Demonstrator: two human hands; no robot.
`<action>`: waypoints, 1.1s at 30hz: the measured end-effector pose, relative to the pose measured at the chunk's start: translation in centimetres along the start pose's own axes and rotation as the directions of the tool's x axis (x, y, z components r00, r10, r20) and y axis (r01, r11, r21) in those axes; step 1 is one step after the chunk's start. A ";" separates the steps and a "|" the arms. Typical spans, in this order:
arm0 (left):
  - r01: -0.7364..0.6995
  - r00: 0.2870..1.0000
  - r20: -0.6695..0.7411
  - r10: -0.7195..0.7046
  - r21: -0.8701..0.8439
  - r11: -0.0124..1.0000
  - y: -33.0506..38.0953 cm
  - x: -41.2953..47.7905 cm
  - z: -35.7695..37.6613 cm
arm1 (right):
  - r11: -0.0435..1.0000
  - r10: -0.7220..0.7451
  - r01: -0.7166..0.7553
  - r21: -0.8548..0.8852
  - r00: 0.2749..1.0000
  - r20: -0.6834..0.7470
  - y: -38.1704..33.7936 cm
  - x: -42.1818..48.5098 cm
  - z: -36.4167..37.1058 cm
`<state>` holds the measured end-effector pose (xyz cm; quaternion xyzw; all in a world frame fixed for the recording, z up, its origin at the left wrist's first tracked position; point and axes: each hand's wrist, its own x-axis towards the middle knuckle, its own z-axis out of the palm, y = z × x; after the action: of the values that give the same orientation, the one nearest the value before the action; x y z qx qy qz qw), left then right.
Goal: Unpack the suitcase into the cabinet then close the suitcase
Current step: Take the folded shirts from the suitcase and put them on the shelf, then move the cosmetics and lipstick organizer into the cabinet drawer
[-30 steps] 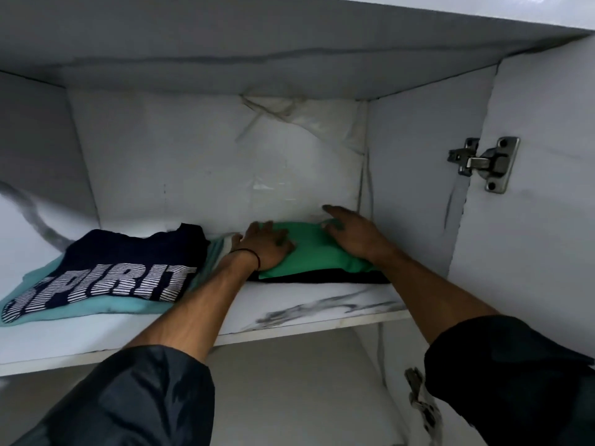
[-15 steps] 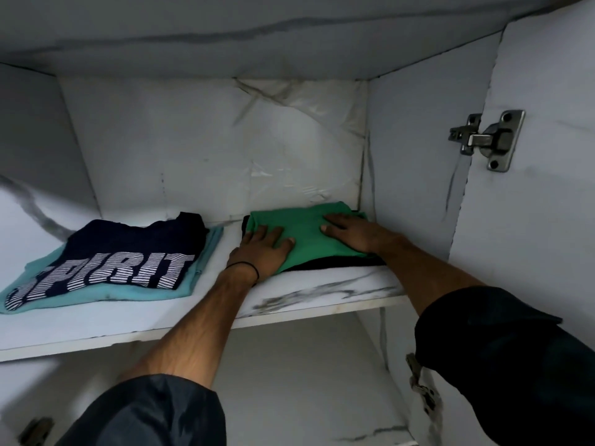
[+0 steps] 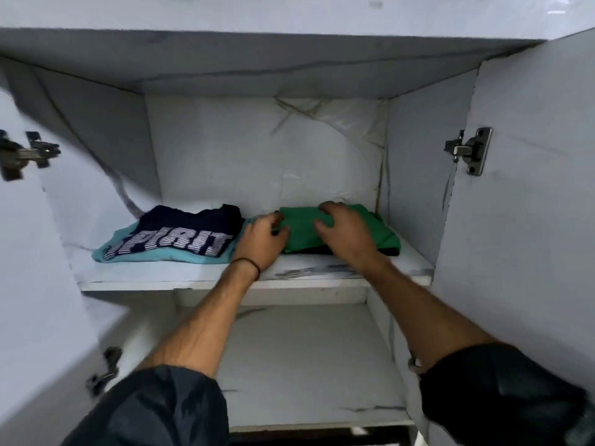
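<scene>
Inside the open cabinet (image 3: 257, 156), seen from the head camera, the panels were white with grey marble-like veins, and the film on the back wall above the hands was wrinkled and creased. The upper shelf (image 3: 161, 275) was a flat board with a chipped front edge. It held two stacks of folded cloth.

Under the right hand (image 3: 346, 236) lay a soft, folded green garment (image 3: 302, 233) on a black garment (image 3: 391, 252), of which only a thin edge showed below and to the right of that hand. The right hand rested on the green cloth, its fingers loosely bent and spread, gripping nothing.

The left hand (image 3: 260, 243), with a thin dark band (image 3: 248, 262) round its wrist, sat at the green garment's left edge. Its fingers curled against the fold, though the blur made it impossible to tell whether they pinched it.

Just left of the left hand lay a navy shirt (image 3: 193, 223) with striped white "SPIRIT" lettering, on top of a teal garment (image 3: 145, 256).

Below both forearms was the lower shelf (image 3: 306, 365). A metal hinge (image 3: 471, 149) sat on the door to the right of the right hand.
</scene>
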<state>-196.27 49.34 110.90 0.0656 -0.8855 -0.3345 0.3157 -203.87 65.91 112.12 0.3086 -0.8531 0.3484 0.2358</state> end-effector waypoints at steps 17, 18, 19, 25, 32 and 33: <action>0.526 0.638 -0.466 -0.613 -0.318 0.789 -2.2 -67.6 -28.8 | 0.346 -0.334 -0.528 0.776 0.704 0.627 -42.8 -53.3 8.7; 0.550 0.590 -0.493 -0.639 -0.334 0.765 -1.8 -70.7 -29.9 | 0.338 -0.372 -0.550 0.764 0.667 0.645 -44.5 -56.0 8.7; 0.577 0.528 -0.533 -0.661 -0.347 0.740 -1.2 -74.6 -31.3 | 0.341 -0.419 -0.574 0.745 0.616 0.667 -46.8 -59.3 8.5; 0.641 0.105 -0.718 -0.688 -0.480 0.599 0.3 -93.1 -39.3 | 0.428 -0.630 -0.617 0.661 0.321 0.708 -58.9 -74.9 8.2; 0.616 -0.236 -0.732 -0.639 -0.621 0.485 -3.9 -111.4 -49.7 | 0.543 -0.697 -0.620 0.566 0.042 0.715 -74.2 -89.8 12.9; 0.611 -0.269 -0.722 -0.638 -0.640 0.466 -4.7 -113.2 -51.2 | 0.561 -0.689 -0.622 0.546 0.015 0.725 -76.2 -91.5 13.8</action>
<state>-76.16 54.60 79.08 0.6965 -0.3061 -0.3351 0.5557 -89.94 45.61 80.92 0.5470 -0.4514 0.3623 -0.6047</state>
